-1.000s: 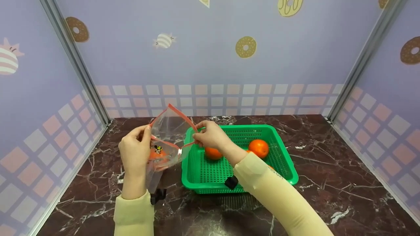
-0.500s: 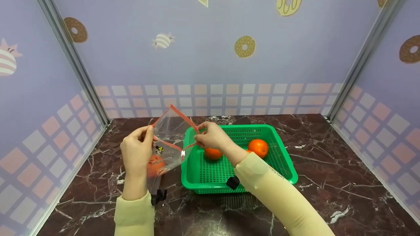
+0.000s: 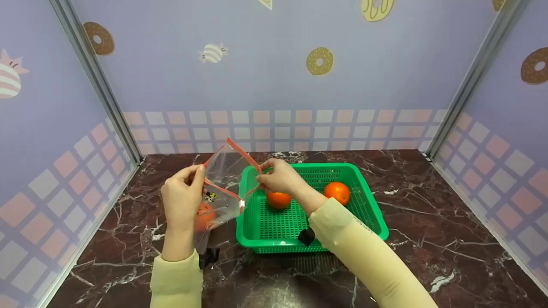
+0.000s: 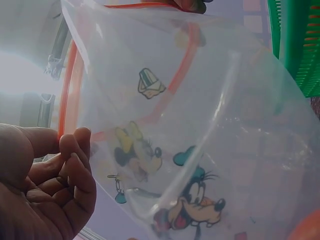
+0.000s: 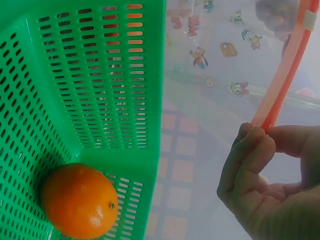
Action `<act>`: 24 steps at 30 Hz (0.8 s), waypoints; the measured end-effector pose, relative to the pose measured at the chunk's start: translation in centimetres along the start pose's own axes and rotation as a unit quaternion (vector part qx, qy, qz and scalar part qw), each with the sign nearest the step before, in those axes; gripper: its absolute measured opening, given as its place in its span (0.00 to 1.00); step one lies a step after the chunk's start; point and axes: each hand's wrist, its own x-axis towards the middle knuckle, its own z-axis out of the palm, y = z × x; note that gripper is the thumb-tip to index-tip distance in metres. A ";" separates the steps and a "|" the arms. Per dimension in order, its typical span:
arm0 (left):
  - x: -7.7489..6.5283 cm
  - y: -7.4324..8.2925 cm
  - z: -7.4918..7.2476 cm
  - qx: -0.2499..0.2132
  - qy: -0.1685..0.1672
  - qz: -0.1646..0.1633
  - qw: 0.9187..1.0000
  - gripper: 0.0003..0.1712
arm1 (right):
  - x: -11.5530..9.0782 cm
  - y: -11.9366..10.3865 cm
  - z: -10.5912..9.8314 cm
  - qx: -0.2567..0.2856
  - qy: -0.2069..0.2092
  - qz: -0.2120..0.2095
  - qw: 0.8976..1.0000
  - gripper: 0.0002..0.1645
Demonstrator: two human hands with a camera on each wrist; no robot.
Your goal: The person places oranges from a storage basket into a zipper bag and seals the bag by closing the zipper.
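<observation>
A clear zip bag (image 3: 224,171) with a red-orange zip edge and printed cartoon figures hangs between the two hands, its mouth spread wide. The left hand (image 3: 183,194) pinches one side of that edge between thumb and fingers; the left wrist view shows this grip on the zip strip (image 4: 67,100). Opposite, the right hand (image 3: 280,176) pinches the other side, over the basket's left rim. A white slider (image 3: 242,203) sits on the near corner of the mouth. Low in the bag, partly behind the left hand, lies an orange (image 3: 204,216).
A green perforated basket (image 3: 312,244) stands to the right of the bag. Inside it are an orange (image 3: 278,200) near the left and another orange (image 3: 337,193) at the right. The right forearm crosses over it. Dark marbled tabletop (image 3: 432,231) surrounds it, with patterned walls on three sides.
Both hands have shifted slightly to the right with the bag. Its mouth has moved the same way, and the orange inside now shows lower in the bag.
</observation>
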 end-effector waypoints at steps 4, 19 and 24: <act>-0.1 0.0 0.1 -0.006 -0.003 0.000 1.000 0.11 | 0.1 0.1 -0.2 0.001 -0.002 -0.002 1.000 0.22; -0.1 0.2 0.0 0.001 -0.009 -0.006 1.000 0.11 | 0.8 0.8 -1.6 -0.014 0.036 -0.019 0.999 0.17; -0.1 0.1 0.1 0.006 -0.006 -0.003 1.000 0.11 | 1.3 1.3 -2.1 -0.031 0.040 -0.026 0.998 0.17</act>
